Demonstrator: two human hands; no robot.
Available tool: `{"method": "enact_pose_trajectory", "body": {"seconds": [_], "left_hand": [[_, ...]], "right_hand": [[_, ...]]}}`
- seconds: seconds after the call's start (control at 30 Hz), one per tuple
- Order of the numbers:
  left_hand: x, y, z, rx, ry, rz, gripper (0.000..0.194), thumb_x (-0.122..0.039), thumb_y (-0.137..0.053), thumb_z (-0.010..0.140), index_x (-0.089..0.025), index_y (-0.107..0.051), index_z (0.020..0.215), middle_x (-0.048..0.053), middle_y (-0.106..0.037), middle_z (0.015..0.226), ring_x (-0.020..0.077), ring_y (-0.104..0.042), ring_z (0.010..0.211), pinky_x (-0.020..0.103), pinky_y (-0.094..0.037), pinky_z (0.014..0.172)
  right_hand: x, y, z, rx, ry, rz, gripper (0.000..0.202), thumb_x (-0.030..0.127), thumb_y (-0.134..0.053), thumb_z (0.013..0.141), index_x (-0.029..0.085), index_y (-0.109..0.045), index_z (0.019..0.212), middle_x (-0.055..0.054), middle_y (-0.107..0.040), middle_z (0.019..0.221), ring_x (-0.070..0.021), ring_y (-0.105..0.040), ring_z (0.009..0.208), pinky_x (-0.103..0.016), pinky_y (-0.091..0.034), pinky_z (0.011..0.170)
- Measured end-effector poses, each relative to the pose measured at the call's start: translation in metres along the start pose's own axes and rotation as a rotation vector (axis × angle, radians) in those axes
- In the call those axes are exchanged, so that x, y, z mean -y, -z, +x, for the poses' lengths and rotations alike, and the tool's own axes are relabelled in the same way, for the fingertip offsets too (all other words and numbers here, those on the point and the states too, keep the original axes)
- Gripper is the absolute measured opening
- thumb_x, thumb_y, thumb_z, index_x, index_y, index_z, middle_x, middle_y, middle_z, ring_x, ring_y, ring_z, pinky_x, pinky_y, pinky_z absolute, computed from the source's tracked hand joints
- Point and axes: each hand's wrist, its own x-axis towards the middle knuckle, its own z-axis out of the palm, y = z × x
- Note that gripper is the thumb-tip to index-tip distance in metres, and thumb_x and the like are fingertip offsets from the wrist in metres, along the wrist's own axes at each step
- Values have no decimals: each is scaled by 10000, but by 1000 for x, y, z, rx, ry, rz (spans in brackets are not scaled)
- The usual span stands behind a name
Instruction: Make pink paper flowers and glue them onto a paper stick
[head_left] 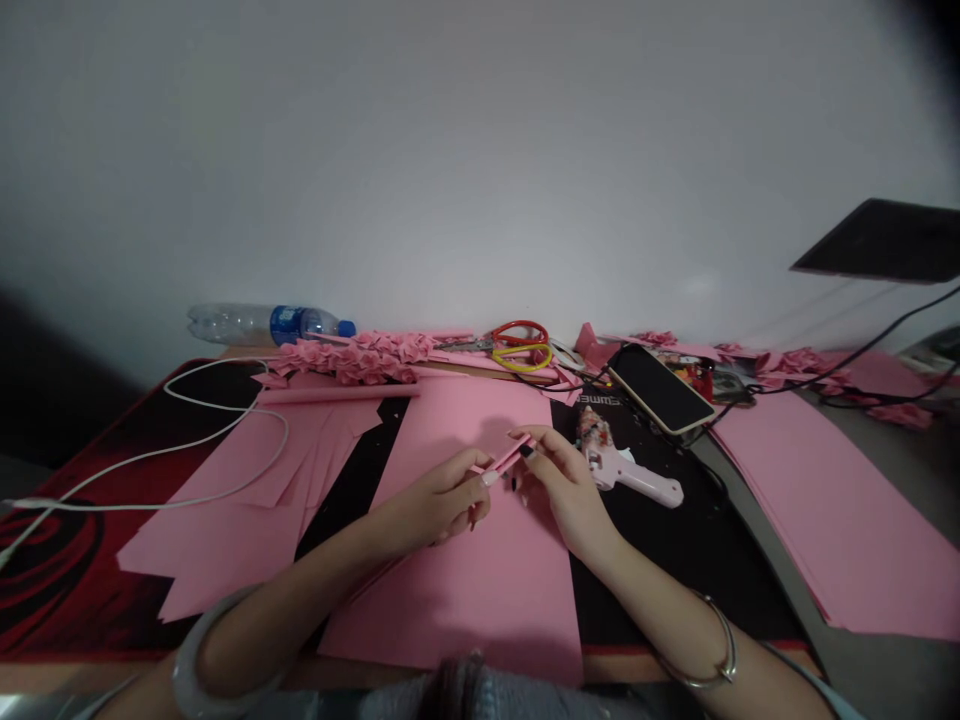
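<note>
A small folded strip of pink paper (pixel 507 460) is held between my two hands over the middle of the desk. My left hand (pixel 446 497) pinches its lower left end between thumb and fingers. At its upper right end, my right hand (pixel 564 490) grips it with thumb and index finger; some of the other fingers are partly hidden. Beneath both hands lies a large pink sheet (pixel 480 600). A white glue gun (pixel 637 480) rests just right of my right hand on the black mat.
Behind lie pink paper flowers (pixel 360 358), red-and-yellow scissors (pixel 523 350), a phone (pixel 661 388) and a plastic bottle (pixel 262 324). Cut pink sheets (pixel 232 500) and a white cable (pixel 187 503) are on the left, stacked pink paper (pixel 847 520) on the right. Black cables run near the phone.
</note>
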Motion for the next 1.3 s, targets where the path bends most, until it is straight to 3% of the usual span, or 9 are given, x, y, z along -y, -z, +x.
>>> {"method": "enact_pose_trajectory", "body": {"seconds": [0.17, 0.3, 0.4, 0.53, 0.83, 1.03, 1.2, 1.3], "left_hand": [[-9, 0, -4, -93, -186, 270, 150, -328, -424, 934, -200, -498, 961, -52, -511, 715, 78, -392, 519, 204, -323, 493], [-12, 5, -3, -167, -335, 588, 198, -256, -449, 921, -208, -551, 1083, 15, -628, 954, 156, -545, 812, 267, -406, 716], [-10, 10, 0, -267, -270, 818, 222, -287, -408, 945, -189, -568, 1063, 57, -641, 1026, 204, -563, 881, 304, -396, 751], [-11, 18, 1, -337, -151, 1029, 265, -340, -379, 960, -177, -576, 888, 55, -627, 888, 205, -547, 764, 298, -351, 660], [-10, 16, 0, -304, -164, 1000, 301, -359, -348, 975, -186, -522, 801, 23, -581, 791, 175, -516, 713, 269, -317, 630], [-6, 12, 1, -274, -169, 1002, 305, -385, -355, 973, -194, -474, 768, 7, -564, 752, 164, -507, 670, 263, -298, 601], [-4, 11, 1, -290, -173, 1041, 291, -387, -363, 964, -199, -454, 763, 14, -573, 761, 171, -505, 674, 267, -286, 594], [-6, 11, 0, -296, -170, 1012, 283, -388, -363, 961, -199, -462, 775, 10, -569, 757, 166, -499, 665, 268, -281, 589]], "right_hand": [[5, 6, 1, 25, 121, 2, 142, 242, -585, 855, 203, -636, 982, 20, -589, 728, -109, -561, 576, -239, -481, 533], [12, 11, 4, -76, 217, -60, 117, 177, -592, 826, 207, -654, 921, 36, -572, 676, -105, -556, 549, -233, -474, 533], [13, 15, 7, -173, 213, -104, 132, 154, -595, 803, 197, -669, 904, 46, -560, 620, -104, -563, 518, -232, -473, 528], [11, 17, 8, -223, 178, -114, 145, 165, -607, 787, 186, -670, 916, 44, -577, 610, -109, -588, 518, -242, -490, 552], [16, 13, 8, -82, 75, -218, 204, 176, -613, 721, 178, -648, 922, 24, -620, 701, -113, -590, 570, -243, -492, 574], [15, 11, 6, -94, 50, -335, 195, 188, -619, 693, 163, -650, 883, 8, -633, 727, -106, -561, 531, -224, -452, 510], [17, 7, 4, -86, 93, -470, 80, 199, -607, 712, 155, -633, 773, 4, -612, 687, -120, -559, 581, -223, -457, 548], [21, 7, 4, -75, 72, -543, 132, 219, -613, 719, 158, -629, 835, 5, -611, 719, -116, -539, 565, -222, -445, 520]]}}
